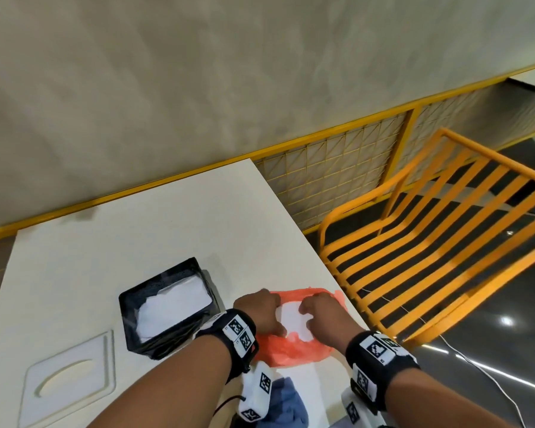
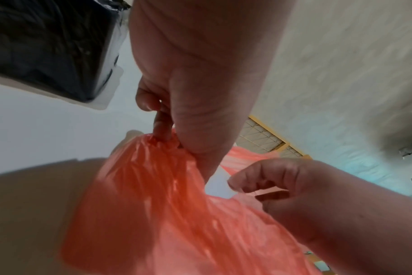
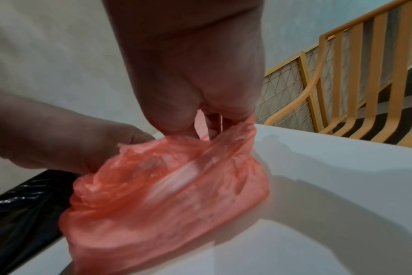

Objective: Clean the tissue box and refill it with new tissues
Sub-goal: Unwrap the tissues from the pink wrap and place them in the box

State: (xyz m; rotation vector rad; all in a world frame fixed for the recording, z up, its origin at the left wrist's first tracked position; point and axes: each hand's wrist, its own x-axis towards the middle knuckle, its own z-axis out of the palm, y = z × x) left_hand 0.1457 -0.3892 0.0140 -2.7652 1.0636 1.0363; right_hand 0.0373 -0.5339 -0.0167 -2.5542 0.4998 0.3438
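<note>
An orange plastic bag lies on the white table near its right edge, with a stack of white tissues showing in its mouth. My left hand pinches the bag's left rim. My right hand pinches the right rim and stretches it upward. Between them the mouth is held apart. Left of the bag stands the black tissue box, lid off, with white tissues inside. Its white lid, with an oval slot, lies flat at the near left.
A blue cloth lies at the table's near edge between my forearms. An orange slatted chair stands close to the table's right side. A wall with a yellow rail runs behind the table.
</note>
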